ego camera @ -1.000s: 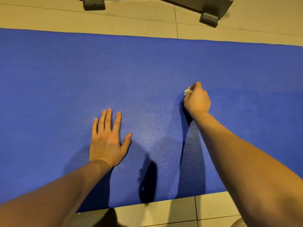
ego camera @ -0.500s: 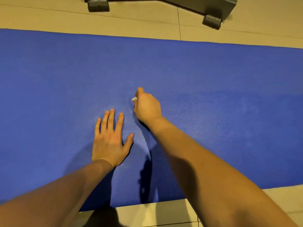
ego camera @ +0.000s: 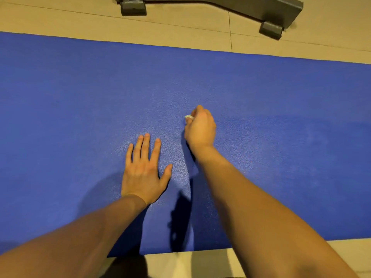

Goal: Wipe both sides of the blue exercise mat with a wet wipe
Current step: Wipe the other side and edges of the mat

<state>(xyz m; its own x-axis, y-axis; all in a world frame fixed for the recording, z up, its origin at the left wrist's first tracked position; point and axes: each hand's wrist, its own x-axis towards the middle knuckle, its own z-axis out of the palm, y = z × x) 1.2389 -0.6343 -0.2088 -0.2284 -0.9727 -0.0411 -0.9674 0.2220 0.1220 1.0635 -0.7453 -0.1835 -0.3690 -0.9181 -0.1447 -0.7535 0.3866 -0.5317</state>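
Observation:
The blue exercise mat (ego camera: pixel 80 97) lies flat on the tiled floor and fills most of the view. My left hand (ego camera: pixel 143 173) rests palm down on it, fingers spread, near the middle. Just right of it and a little farther away, my right hand (ego camera: pixel 200 127) is closed on a small white wet wipe (ego camera: pixel 188 116). The wipe is pressed to the mat, and only a corner of it shows past my fingers. A darker, damp-looking band runs across the mat to the right of that hand.
Beige floor tiles (ego camera: pixel 180 27) border the mat at the far and near edges. A dark grey metal frame (ego camera: pixel 261 11) with two feet stands on the floor beyond the far edge. My shadow falls on the mat's near edge.
My right hand swept left across the mat with the wipe, from right of centre to close beside my left hand, and stays there now. The left hand stayed planted.

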